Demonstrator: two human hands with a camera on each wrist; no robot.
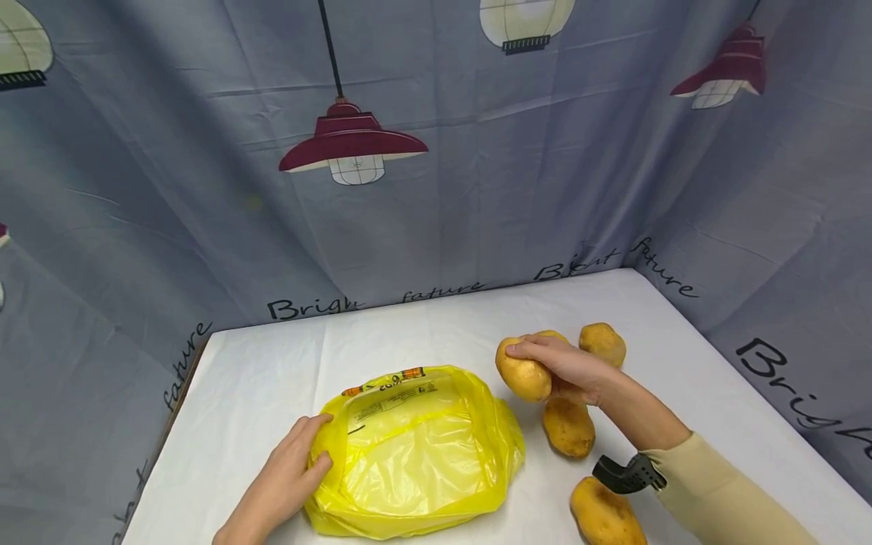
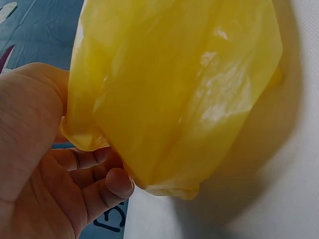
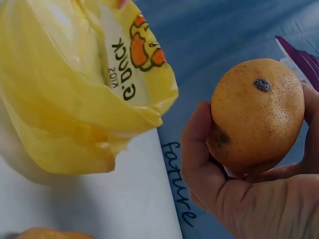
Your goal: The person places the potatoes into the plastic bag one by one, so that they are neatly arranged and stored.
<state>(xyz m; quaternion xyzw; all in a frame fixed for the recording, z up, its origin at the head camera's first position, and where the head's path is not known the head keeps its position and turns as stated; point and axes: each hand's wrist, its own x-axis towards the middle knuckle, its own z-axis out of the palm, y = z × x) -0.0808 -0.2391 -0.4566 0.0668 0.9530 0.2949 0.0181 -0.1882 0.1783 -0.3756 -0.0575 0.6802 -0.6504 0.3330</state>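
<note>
A yellow plastic bag [image 1: 506, 443] stands on the table with its wide mouth facing up. At its left side, my left hand [image 1: 282, 469] holds the rim between thumb and fingers; the left wrist view shows the fingers bent at the thin plastic. To the right of the bag, my right hand [image 1: 572, 369] grips a potato [image 1: 523, 372], raised above the table. That potato [image 3: 259, 114] has dark spots on its skin in the right wrist view. Inside the bag, only creased yellow plastic is visible.
Around my right forearm lie more potatoes: one at the back right [image 1: 602, 344], a potato below the hand [image 1: 568, 428], another near the front [image 1: 605, 515], and one mostly hidden behind the hand [image 1: 553, 334]. A grey curtain [image 1: 450, 227] borders the white table [image 1: 272, 371].
</note>
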